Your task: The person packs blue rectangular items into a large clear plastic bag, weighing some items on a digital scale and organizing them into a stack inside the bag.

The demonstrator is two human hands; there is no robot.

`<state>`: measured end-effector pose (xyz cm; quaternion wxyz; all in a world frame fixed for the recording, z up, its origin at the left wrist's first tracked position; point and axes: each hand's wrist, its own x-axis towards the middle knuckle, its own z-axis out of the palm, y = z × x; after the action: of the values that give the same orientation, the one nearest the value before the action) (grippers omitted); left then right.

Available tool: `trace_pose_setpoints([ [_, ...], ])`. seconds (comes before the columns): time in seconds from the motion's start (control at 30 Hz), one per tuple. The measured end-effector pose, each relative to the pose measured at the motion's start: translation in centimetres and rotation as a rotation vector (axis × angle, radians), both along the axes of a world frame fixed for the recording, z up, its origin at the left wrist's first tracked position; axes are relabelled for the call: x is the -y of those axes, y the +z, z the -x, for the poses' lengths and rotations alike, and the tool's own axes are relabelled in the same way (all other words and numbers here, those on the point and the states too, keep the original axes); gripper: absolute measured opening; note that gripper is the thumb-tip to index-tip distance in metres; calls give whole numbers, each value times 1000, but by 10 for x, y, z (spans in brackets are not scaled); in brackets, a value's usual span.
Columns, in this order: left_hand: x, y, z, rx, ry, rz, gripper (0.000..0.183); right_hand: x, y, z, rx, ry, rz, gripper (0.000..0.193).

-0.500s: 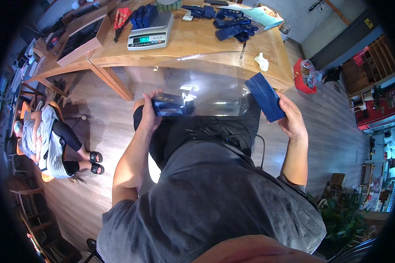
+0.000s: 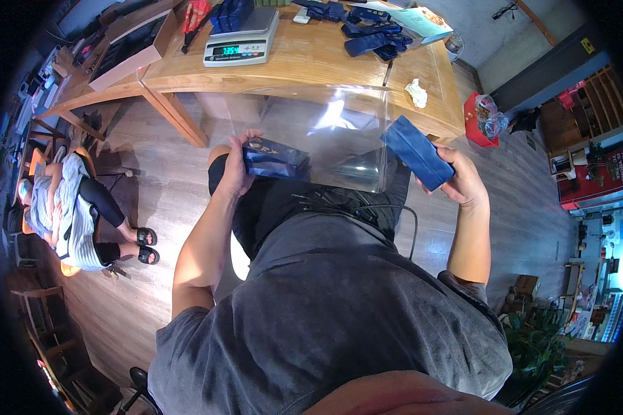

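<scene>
A large clear plastic bag (image 2: 349, 155) hangs over my lap, just in front of the table edge. At its left end my left hand (image 2: 237, 166) is closed around the bag's edge together with a dark blue packet (image 2: 273, 158) with gold lettering, which appears to lie inside the plastic. A second blue packet (image 2: 417, 152), flat and oblong, is gripped by its right side in my right hand (image 2: 466, 178). This packet is tilted and meets or overlaps the bag's right end; I cannot tell whether it touches the plastic.
On the wooden table (image 2: 311, 66) stand a digital scale (image 2: 239, 50) with blue packets, more blue packets (image 2: 374, 41), crumpled tissue (image 2: 416, 93) and an open carton (image 2: 135, 52). A red bin (image 2: 479, 121) stands at right. Another person (image 2: 73, 207) sits at left.
The packet in my right hand has shifted slightly left and down toward the bag. The bag's right end hangs a little lower. The table sits slightly higher in view.
</scene>
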<state>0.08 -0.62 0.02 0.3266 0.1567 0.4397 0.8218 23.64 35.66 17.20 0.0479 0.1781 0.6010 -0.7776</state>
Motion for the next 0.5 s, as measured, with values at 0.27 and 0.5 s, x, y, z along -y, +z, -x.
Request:
trace_pose_setpoints([
  [0.27,-8,12,-6,55,76,13,88,-14,-22,4,-38,227,446,67],
  [0.5,-3,10,0,51,30,-16,82,10,-25,14,-128,201,706,67],
])
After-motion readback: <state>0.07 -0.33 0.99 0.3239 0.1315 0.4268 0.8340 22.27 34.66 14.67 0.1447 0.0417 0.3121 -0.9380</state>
